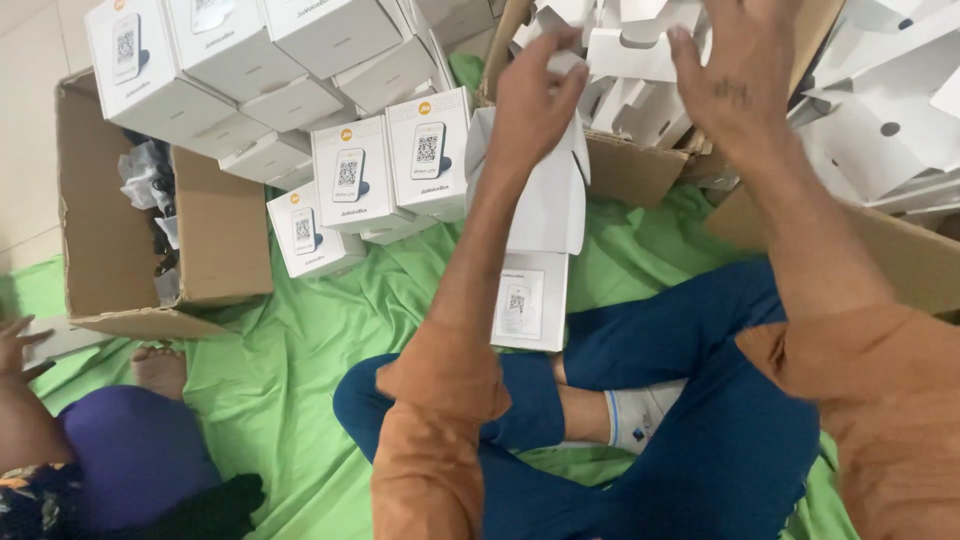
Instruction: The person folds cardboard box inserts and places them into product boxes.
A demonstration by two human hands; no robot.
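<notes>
1. The left hand [535,95] is curled around a small white folded card piece [562,62], which is pinched at its top edge.
2. The right hand [735,70] is spread open with its fingers [683,50] laid on a pile of white card cut-outs [640,55]; nothing is gripped by it.
3. The cut-outs are kept in a brown carton [640,170] just in front of both hands. How many lie in it cannot be told.
4. An open white box [548,205] with its flaps up is seen under the left wrist, on the green cloth [330,330] spread on the floor. A small square picture is printed on its near side.
5. To the left, closed white boxes [350,175] are stacked. About ten can be counted. A dark square pattern and an orange dot are shown on each front.
6. Further left, one more brown carton [215,230] is found, with grey and black bits inside.
7. More white cut card sheets [880,130] are piled at the far right.
8. Another person's hand [15,345] and bare foot [160,370] are seen at the left edge.
</notes>
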